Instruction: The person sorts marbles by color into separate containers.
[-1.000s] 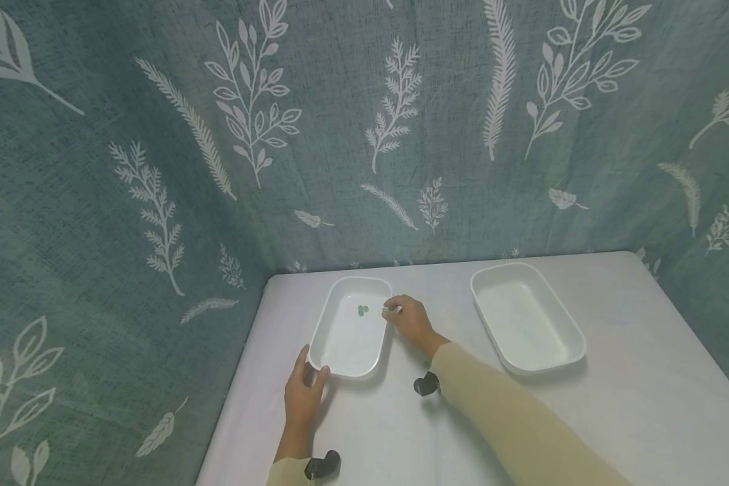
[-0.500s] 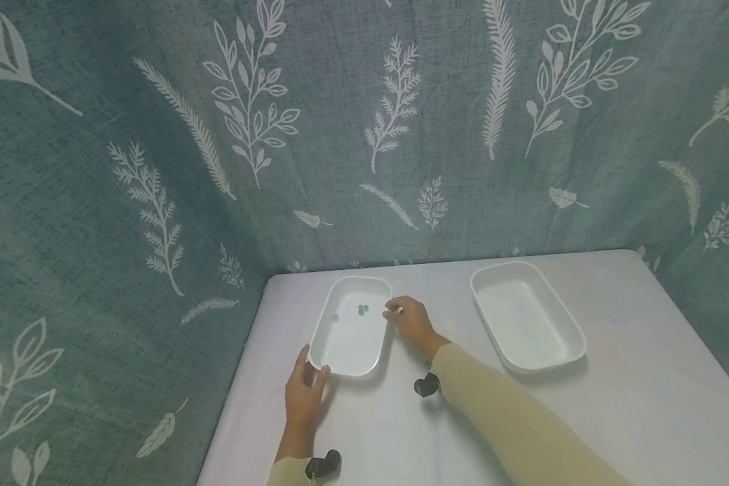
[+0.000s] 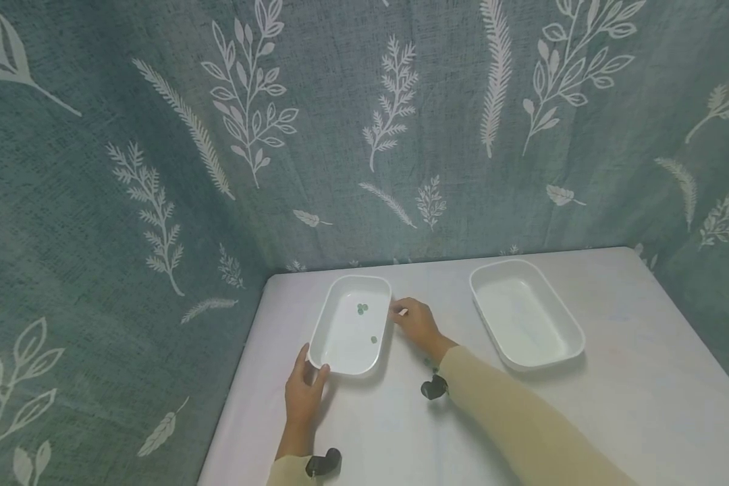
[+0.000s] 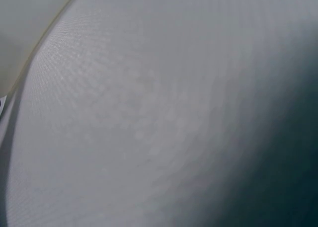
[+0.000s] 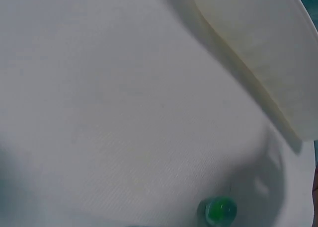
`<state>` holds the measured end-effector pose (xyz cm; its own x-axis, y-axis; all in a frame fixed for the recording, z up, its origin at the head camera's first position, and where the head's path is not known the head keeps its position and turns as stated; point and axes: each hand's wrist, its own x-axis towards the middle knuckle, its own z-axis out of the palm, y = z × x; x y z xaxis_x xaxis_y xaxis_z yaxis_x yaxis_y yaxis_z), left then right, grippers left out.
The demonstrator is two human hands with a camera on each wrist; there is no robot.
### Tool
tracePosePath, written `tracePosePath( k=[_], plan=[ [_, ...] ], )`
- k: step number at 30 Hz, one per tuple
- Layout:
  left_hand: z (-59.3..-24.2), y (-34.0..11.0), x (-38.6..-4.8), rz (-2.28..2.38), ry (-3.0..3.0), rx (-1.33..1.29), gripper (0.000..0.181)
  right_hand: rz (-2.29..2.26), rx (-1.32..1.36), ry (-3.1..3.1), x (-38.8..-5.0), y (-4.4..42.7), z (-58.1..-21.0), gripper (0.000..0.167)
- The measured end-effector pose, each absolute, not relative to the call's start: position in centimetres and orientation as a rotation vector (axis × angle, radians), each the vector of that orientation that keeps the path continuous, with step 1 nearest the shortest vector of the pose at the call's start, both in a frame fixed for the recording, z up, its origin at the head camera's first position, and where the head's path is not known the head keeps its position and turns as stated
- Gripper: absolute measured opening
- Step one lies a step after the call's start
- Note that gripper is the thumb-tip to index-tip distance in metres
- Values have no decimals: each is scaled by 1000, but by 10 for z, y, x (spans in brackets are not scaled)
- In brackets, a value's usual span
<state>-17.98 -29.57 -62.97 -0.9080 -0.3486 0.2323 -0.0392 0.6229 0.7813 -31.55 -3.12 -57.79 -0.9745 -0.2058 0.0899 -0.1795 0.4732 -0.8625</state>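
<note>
Head view: left grip (image 3: 302, 399) spread against smooth rounded tray (image 3: 342, 345); right grip (image 3: 420, 327), can't tell.

We saw soft light and faint shadows across the surface (image 3: 376, 439); the left wrist view was dim and blurred.

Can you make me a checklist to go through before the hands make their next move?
1. Left hand touching the left tray: ok, at its near-left corner.
2. Green marbles inside that tray: ok, three clustered and one apart.
3. Every marble in a tray: not ok, at least one loose marble is on the table.
4. Right hand holding nothing: cannot tell, fingertips unclear.
5. Right tray upright: ok.
</note>
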Motion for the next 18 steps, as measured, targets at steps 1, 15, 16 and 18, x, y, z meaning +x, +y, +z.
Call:
tracePosePath(
  k=[1,15,16,18],
  plan=[
    [-629,-296,-180,-1182,-2490,314,70,-1567,-354,2670,-314,-28,-578,23],
    [-625,-294,-178,-1189,-2523,357,72,-1580,-225,2657,-287,23,-575,25],
    [-626,-294,-179,-1188,-2524,361,72,-1591,-225,2655,-282,26,-577,25],
    [-627,-295,-179,-1188,-2528,368,73,-1595,-228,2665,-274,33,-583,25]
  ],
)
